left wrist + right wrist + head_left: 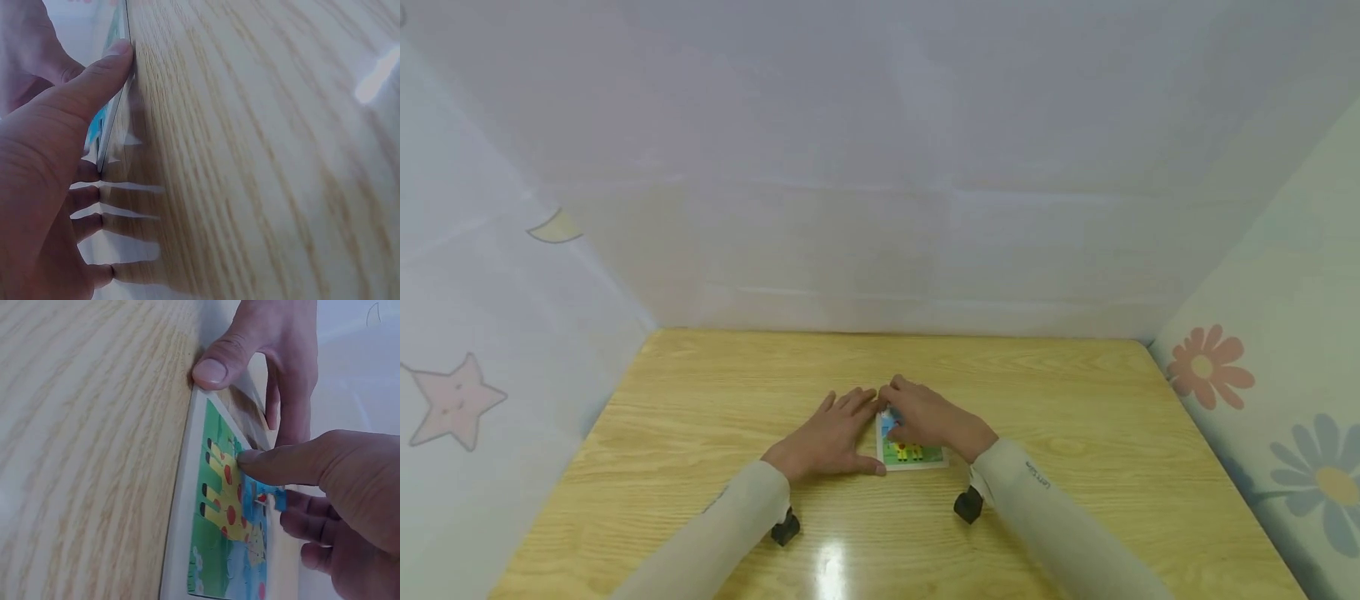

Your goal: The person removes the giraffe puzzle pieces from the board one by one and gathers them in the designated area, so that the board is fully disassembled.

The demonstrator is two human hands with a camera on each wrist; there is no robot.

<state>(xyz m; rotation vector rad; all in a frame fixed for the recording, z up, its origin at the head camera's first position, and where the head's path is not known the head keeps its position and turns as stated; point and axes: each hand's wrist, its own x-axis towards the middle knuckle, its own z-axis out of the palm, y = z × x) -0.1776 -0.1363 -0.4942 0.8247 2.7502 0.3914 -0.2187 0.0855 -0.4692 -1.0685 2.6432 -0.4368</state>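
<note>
A small picture puzzle in a white frame point(917, 467) lies flat on the wooden table; yellow animals with red spots show on its green and blue picture point(215, 550). The left hand point(831, 440) rests at its left side, fingers spread and straight, thumb point(112, 62) touching the near left corner. Over the upper part of the picture, the right hand point(934, 417) is bent, its curled fingers point(306, 519) at a small blue piece point(279, 500) that stands up from the picture. The right thumb point(269, 464) hides part of the puzzle.
The wooden table point(715, 375) meets a pale cloth wall point(880, 250) at its far edge. Side cloths carry a pink star point(458, 402) on the left and flowers point(1210, 367) on the right. A black wrist device point(968, 505) hangs under the right sleeve, another point(786, 528) under the left.
</note>
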